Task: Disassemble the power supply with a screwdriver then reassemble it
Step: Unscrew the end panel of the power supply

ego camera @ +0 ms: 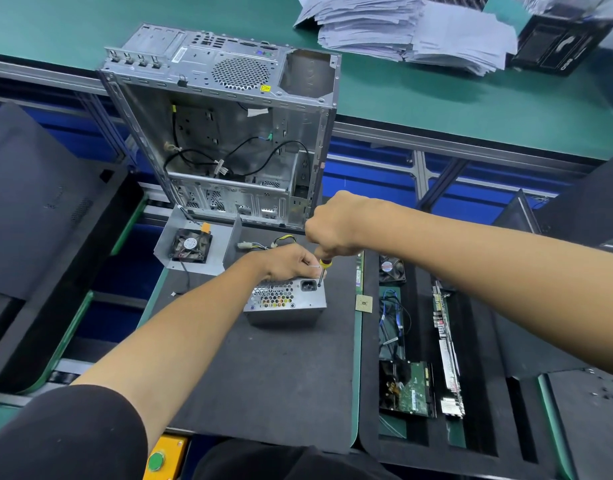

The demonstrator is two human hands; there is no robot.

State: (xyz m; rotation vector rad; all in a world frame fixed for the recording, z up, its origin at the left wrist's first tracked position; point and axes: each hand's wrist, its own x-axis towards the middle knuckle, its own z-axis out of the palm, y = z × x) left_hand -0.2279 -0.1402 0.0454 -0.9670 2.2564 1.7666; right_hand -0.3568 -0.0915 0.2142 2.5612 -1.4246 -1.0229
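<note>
A grey metal power supply [287, 299] stands on the black mat [263, 368], its vented face with the black power socket turned up. My right hand [332, 230] grips a screwdriver [323, 270] with a yellow and red handle, held upright, its tip at the top right corner of that face beside the socket. My left hand [291, 263] rests on the far edge of the power supply, fingers curled over it near the screwdriver shaft. Its cables [263, 243] with white plugs trail behind, partly hidden by my hands.
An open computer case [225, 126] stands behind the mat. A grey cover with a black fan [191, 244] lies at its foot. To the right, a black tray [478, 341] holds a fan, cables, a hard drive and boards. Paper stacks [402, 29] lie far back.
</note>
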